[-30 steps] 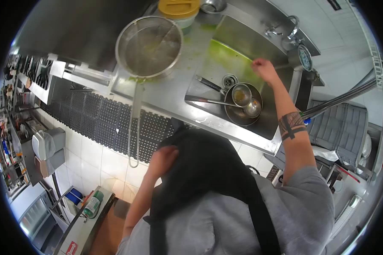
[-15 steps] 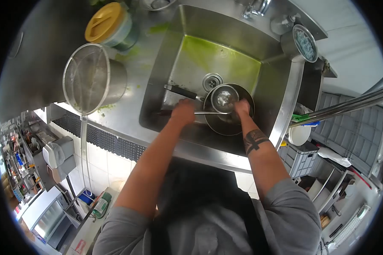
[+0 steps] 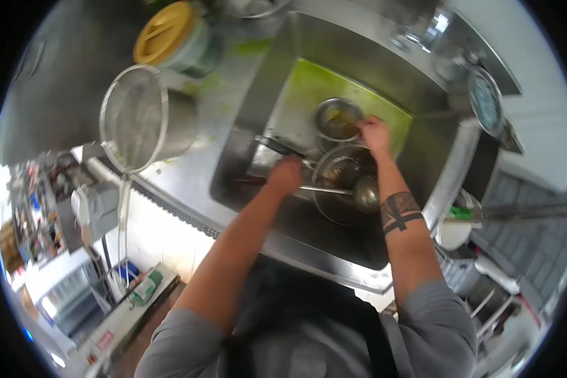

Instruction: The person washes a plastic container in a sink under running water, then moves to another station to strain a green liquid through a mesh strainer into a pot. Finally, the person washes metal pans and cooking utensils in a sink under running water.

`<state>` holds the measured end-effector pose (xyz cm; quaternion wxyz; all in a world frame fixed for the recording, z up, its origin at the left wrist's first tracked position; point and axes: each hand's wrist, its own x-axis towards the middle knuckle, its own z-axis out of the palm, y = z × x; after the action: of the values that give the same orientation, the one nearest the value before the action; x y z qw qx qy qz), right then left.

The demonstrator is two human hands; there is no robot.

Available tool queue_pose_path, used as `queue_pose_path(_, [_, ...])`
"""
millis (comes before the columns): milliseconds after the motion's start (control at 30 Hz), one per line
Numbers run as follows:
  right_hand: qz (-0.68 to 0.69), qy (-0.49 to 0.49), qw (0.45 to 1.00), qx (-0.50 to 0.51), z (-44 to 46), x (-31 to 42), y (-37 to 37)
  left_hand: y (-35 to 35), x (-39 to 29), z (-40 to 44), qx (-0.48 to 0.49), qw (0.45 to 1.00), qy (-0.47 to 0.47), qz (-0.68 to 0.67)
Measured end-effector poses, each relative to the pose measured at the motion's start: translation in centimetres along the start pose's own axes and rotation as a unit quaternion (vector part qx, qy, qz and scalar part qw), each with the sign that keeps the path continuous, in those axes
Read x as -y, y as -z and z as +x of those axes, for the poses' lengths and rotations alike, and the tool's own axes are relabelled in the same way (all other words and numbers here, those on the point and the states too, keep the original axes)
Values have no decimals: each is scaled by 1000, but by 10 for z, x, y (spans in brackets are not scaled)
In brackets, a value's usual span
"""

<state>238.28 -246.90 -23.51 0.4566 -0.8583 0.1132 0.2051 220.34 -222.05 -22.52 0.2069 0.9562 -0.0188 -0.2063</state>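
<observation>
My right hand [image 3: 375,135] is closed on the rim of a small metal bowl [image 3: 339,120], held above the sink floor behind the pan. Below it in the sink sits a round metal pan [image 3: 335,170] with a dark handle pointing left. A ladle [image 3: 366,194] rests with its bowl at the pan's right side and its long handle running left. My left hand [image 3: 286,175] is closed at the ladle's handle, close to the pan's handle [image 3: 276,146]. Its fingers are partly blurred.
Green residue coats the floor of the sink [image 3: 246,135]. On the counter at left stand a large strainer [image 3: 134,118] over a pot and a tub with a yellow lid [image 3: 164,33]. A faucet [image 3: 431,31] and a metal container [image 3: 486,101] are at the right.
My right hand has lifted the small bowl out of the pan and moved it back over the sink floor. The ladle's bowl now shows in the pan. The view has shifted and turned.
</observation>
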Motion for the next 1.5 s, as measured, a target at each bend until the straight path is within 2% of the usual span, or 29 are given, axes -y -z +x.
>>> queue_pose_path(100, [45, -8, 999, 7, 71, -41, -41, -1, 8, -3, -75, 996, -8, 42])
queue_pose_path(167, [97, -89, 991, 37, 90, -44, -44, 30, -8, -2, 86, 995, 40, 1])
queue_pose_path(200, [94, -85, 991, 41, 101, -48, -44, 27, -5, -2, 116, 992, 54, -2])
queue_pose_path(267, [-139, 100, 978, -118, 118, -51, -40, 39, -12, -11, 166, 984, 58, -12])
queue_pose_path(333, [-97, 185, 923, -324, 66, 49, 3, 41, -13, -15, 214, 975, 63, -20])
queue_pose_path(367, [-146, 332, 849, -384, 50, 90, 37, 31, -8, -15, 261, 965, 29, 13])
queue_pose_path(433, [-223, 394, 745, -489, 14, 173, 87, 14, -3, -18, 309, 950, -5, 46])
queue_pose_path(467, [-222, 394, 744, -491, 9, 197, 106, 8, -3, -17, 306, 951, -3, 50])
queue_pose_path(533, [-260, 333, 852, -310, 14, 226, 138, 10, -8, -18, 300, 952, -6, 57])
queue_pose_path(600, [-315, 274, 867, -272, 85, 174, 133, 15, -15, -23, 246, 969, -25, 25])
queue_pose_path(667, [-369, 206, 875, -235, 92, 156, 137, 41, -33, -33, 227, 974, -11, 25])
queue_pose_path(700, [-528, 285, 768, -222, 71, 162, 133, 60, -44, -36, 207, 978, 8, 21])
queue_pose_path(800, [-595, 201, 770, -117, 34, 168, 105, 113, -65, -59, 171, 984, 43, -3])
queue_pose_path(867, [-685, 251, 672, -128, 17, 145, 82, 126, -60, -73, 134, 989, 42, -52])
queue_pose_path(967, [-629, 221, 722, -187, 32, 132, 70, 139, -44, -82, 55, 989, 20, -134])
queue_pose_path(1000, [-368, 151, 917, -25, 27, 150, 81, 139, -43, -84, 19, 985, -6, -173])
queue_pose_path(1033, [-57, 58, 987, 140, 20, 172, 93, 148, -46, -81, 16, 983, -7, -180])
queue_pose_path(1067, [139, 20, 978, 154, -13, 200, 97, 168, -53, -74, 107, 946, 73, -299])
queue_pose_path(1100, [134, 19, 979, 151, -20, 218, 101, 180, -56, -68, 196, 880, 148, -406])
queue_pose_path(1133, [196, 8, 966, 166, -25, 231, 105, 180, -54, -65, 198, 879, 143, -410])
queue_pose_path(1167, [257, -5, 949, 181, -31, 242, 109, 180, -51, -64, 214, 809, 150, -527])
queue_pose_path(1200, [263, -30, 947, 184, -39, 257, 113, 178, -50, -64, 227, 722, 156, -634])
queue_pose_path(1233, [259, -30, 948, 181, -44, 263, 116, 176, -49, -65, 230, 720, 152, -637])
queue_pose_path(1300, [192, 7, 950, 245, -53, 270, 118, 172, -46, -70, 262, 593, 168, -742])
queue_pose_path(1367, [128, 41, 964, 231, -48, 248, 104, 183, -51, -79, 279, 582, 143, -750])
queue_pose_path(1400, [-58, 133, 971, 192, -45, 231, 94, 189, -55, -85, 293, 570, 121, -758])
queue_pose_path(1433, [-243, 219, 934, 144, -49, 229, 87, 192, -56, -89, 296, 571, 117, -757])
queue_pose_path(1467, [-244, 221, 934, 140, -51, 229, 85, 196, -57, -93, 319, 569, 93, -753])
queue_pose_path(1500, [-246, 141, 953, 109, -59, 238, 82, 198, -59, -98, 341, 565, 69, -748])
